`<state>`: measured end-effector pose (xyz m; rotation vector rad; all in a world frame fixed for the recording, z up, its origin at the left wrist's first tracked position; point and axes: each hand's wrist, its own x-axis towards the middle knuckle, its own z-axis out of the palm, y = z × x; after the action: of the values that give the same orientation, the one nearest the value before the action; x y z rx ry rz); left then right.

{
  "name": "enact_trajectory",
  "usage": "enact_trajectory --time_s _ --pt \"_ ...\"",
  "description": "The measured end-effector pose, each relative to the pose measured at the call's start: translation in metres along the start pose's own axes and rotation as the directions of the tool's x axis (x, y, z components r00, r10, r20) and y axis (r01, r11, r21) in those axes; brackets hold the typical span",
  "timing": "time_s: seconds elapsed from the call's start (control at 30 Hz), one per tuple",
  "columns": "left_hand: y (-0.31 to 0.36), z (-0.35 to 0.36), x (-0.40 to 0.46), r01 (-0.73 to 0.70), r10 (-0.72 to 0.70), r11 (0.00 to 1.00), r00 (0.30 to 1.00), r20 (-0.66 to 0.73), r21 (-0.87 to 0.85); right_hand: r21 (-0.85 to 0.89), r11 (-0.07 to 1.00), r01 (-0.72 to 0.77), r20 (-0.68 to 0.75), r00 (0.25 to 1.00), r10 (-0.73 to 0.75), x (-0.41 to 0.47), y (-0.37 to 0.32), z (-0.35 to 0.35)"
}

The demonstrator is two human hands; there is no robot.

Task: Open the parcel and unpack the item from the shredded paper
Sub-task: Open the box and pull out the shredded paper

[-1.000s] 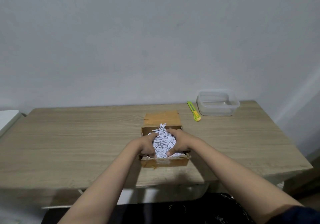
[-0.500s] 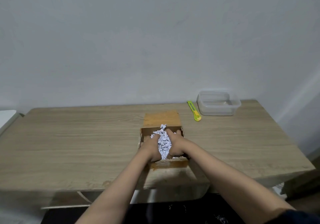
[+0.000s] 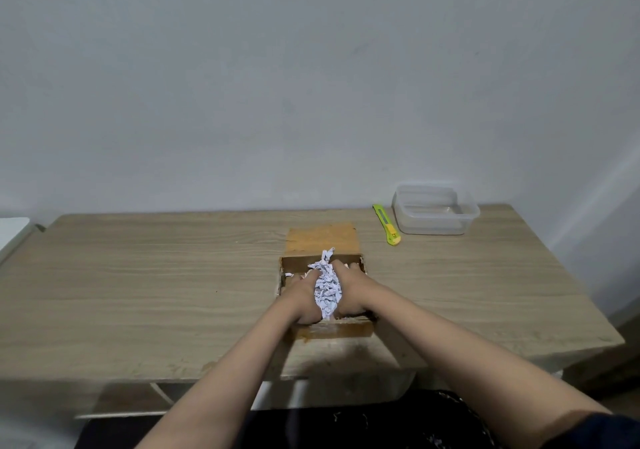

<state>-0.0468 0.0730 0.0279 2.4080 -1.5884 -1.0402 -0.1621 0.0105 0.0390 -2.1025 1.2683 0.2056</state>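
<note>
A brown cardboard parcel [image 3: 332, 331] sits open on the wooden table [image 3: 138, 292], its lid flap [image 3: 321, 239] folded back flat. Both hands reach down inside it. My left hand [image 3: 300, 296] and my right hand [image 3: 351, 292] press together a wad of white shredded paper [image 3: 327, 284], which bulges up between them. The far inner part of the box shows bare cardboard. Any item under the paper is hidden.
A yellow-green utility knife [image 3: 387, 224] lies behind the parcel to the right. Beside it stands a clear plastic container [image 3: 434, 213] near the back right corner. A grey wall rises behind the table. The table's front edge is close to my body.
My hands have closed in from the box's sides toward the middle, squeezing the loose spread of shredded paper into a narrow upright wad and uncovering the far part of the box.
</note>
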Motion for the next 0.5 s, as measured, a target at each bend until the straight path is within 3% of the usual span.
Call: enact_trajectory --time_s 0.23,0.37,0.5 --pt "0.002 -0.001 0.009 0.052 -0.053 0.997 0.998 0.02 0.051 -0.062 0.997 -0.053 0.007 0.999 0.053 0.006 0.002 0.002" --pt "-0.003 -0.001 0.012 0.015 -0.014 1.0 0.999 0.034 -0.008 -0.072 0.995 -0.068 0.037 0.997 0.071 0.01 0.006 0.008" --pt "-0.008 -0.002 0.012 0.009 -0.009 0.995 1.0 0.004 -0.098 0.024 0.998 -0.058 0.066 0.996 0.057 0.007 0.01 0.005"
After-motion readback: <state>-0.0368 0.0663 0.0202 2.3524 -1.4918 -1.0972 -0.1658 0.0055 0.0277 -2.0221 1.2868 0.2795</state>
